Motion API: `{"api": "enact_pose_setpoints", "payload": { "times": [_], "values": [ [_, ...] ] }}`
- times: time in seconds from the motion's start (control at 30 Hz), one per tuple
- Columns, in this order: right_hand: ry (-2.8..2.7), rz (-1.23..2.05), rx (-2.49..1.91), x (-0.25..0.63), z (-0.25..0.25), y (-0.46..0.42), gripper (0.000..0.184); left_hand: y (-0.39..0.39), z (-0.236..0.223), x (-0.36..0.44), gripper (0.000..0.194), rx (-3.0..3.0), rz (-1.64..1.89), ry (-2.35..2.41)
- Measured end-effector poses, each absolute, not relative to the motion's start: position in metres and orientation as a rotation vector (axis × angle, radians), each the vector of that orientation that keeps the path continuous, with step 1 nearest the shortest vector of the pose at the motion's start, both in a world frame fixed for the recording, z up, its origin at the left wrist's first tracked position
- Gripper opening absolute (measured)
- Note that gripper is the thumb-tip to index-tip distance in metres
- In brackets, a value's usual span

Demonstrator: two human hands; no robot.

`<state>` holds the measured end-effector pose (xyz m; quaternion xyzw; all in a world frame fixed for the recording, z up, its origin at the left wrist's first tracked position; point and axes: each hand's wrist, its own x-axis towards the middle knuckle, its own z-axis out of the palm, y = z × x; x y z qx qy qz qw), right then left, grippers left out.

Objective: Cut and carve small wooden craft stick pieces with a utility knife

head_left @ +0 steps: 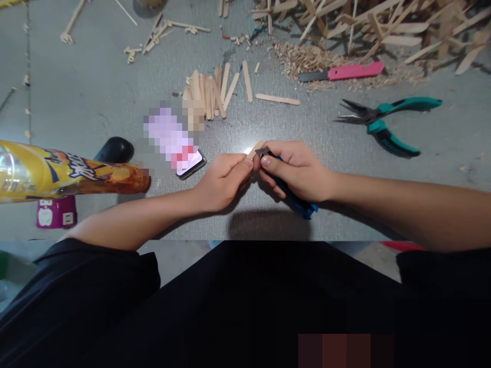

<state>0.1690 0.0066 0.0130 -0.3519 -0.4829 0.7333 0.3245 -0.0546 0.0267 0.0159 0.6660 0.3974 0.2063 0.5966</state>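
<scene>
Between the thumb and fingers of my left hand (pixel 224 179) is a wooden craft stick (pixel 254 149), tilted up to the right. My right hand (pixel 297 166) is closed around a utility knife (pixel 286 189) with a dark and blue handle. Its short blade lies against or very close to the stick; exact contact I cannot tell. Both hands meet just above the table's near edge. Beyond them lies a bunch of craft sticks (pixel 209 92), with a single stick (pixel 277 99) to its right.
A phone (pixel 191 164) lies left of my hands, near a drink bottle (pixel 76 171), a black mouse-like object (pixel 115 150) and a purple socket block (pixel 57 212). Teal-handled pliers (pixel 378 116) rest at right. Behind them are a pink knife (pixel 355 71), wood shavings (pixel 307 59) and heaped sticks (pixel 402 38).
</scene>
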Motion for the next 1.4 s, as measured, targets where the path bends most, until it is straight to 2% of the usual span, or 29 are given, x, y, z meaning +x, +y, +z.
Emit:
{"api": "enact_pose_setpoints", "payload": {
  "times": [0.13, 0.33, 0.47, 0.63, 1.03, 1.4],
  "values": [
    [-1.296, 1.910, -0.885, 0.171, 0.008, 0.008, 0.033, 0.028, 0.015, -0.053, 0.053, 1.504, 0.459, 0.918],
    [-1.239, 1.878, -0.934, 0.167, 0.005, 0.005, 0.018, 0.028, 0.015, -0.055, 0.056, 1.807, 0.511, 1.023],
    [-1.244, 1.859, -0.983, 0.166, 0.005, 0.004, 0.017, 0.026, 0.016, -0.055, 0.056, 1.900, 0.497, 1.051],
    [-1.263, 1.842, -1.005, 0.166, 0.005, 0.004, 0.018, 0.024, 0.014, -0.057, 0.047, 1.985, 0.515, 1.102],
    [-1.350, 1.781, -1.138, 0.162, 0.015, 0.001, 0.022, 0.024, 0.011, -0.058, 0.054, 2.072, 0.459, 1.143],
    [-1.398, 1.804, -1.273, 0.157, 0.024, -0.009, 0.040, 0.020, 0.008, -0.054, 0.058, 2.323, 0.306, 1.165]
  ]
}}
